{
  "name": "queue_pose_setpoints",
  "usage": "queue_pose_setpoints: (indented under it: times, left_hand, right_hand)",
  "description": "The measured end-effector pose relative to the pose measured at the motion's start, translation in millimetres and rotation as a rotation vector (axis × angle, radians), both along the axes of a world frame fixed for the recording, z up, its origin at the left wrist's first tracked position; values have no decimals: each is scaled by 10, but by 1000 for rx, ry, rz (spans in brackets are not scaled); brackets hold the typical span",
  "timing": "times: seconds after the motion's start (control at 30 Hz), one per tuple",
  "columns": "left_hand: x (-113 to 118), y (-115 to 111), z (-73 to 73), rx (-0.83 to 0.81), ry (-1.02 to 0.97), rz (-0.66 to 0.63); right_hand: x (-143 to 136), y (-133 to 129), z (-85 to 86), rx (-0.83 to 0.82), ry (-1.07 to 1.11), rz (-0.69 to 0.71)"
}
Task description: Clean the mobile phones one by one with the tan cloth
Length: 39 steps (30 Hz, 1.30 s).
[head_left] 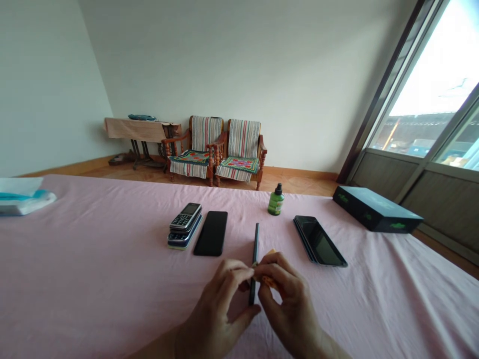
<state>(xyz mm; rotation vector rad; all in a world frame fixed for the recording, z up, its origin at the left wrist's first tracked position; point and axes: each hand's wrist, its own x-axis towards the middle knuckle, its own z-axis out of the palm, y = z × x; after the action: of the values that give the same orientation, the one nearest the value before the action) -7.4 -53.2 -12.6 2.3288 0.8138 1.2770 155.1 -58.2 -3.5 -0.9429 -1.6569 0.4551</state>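
A thin, dark, phone-like device (256, 244) stands on its edge, seen almost edge-on, so its faces are hidden. My left hand (220, 304) grips it from the left, fingers on top and thumb near its lower end. My right hand (286, 299) is closed around a crumpled orange cloth (270, 282), pressed to the device's upper edge where both hands' fingertips meet. Left of the hands lies a black smartphone (211, 233), flat. Next to it is a stack of phones with a silver keypad phone (186, 217) on top.
On the right, a tablet (321, 240) rests on another flat device. A green bottle (276, 200) with a black cap stands behind the hands. A black box (377, 209) sits at the far right, a tissue pack (26, 196) at the far left. Pink cloth (93, 279) covers the table.
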Motion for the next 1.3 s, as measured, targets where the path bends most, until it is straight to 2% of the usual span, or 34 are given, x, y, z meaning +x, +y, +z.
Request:
queue_pose_setpoints:
  times: [0.3, 0.43, 0.67, 0.8, 0.93, 1.17, 1.3]
  left_hand:
    - [12, -6, -37, 161, 89, 20]
    - [23, -21, -38, 186, 117, 47]
    - [45, -46, -6, 204, 125, 68]
    - [42, -39, -19, 207, 125, 76]
    - [31, -33, -38, 213, 120, 87]
    - [56, -27, -53, 182, 72, 66]
    - [5, 15, -18, 200, 35, 99]
  right_hand:
    - [24, 118, -65, 3, 13, -49]
    - [84, 343, -9, -26, -42, -109]
    - [221, 898, 44, -40, -164, -200]
    - [270, 1060, 39, -22, -188, -216]
    - [254, 949, 45, 0, -208, -183]
    - [112, 397, -3, 23, -172, -76]
    - [80, 233, -55, 20, -84, -36]
